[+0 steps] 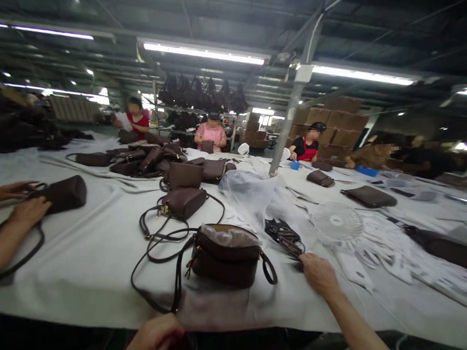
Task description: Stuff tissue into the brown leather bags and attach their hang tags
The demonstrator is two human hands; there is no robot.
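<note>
A dark brown handbag (226, 261) stands upright on the white-covered table in front of me, its top unzipped and clear plastic stuffing (231, 237) showing inside. Its long strap (178, 274) loops out to the left. At the table's front edge my left hand (152, 338) is closed, knuckles near the strap's lowest loop; what its fingers hold, if anything, is hidden. To the right of the handbag, my right hand (319, 275) has its fingers closed at the lower end of a bundle of black tags (284, 237) lying by a clear plastic bag (244, 190). Exactly what it pinches cannot be made out.
More brown handbags (186, 201) lie behind, some heaped (150, 161). A co-worker's hands (29, 209) hold another handbag (66, 194) at left. A white fan (337, 222) and a metal post (288, 130) stand to the right. Several co-workers are across the table.
</note>
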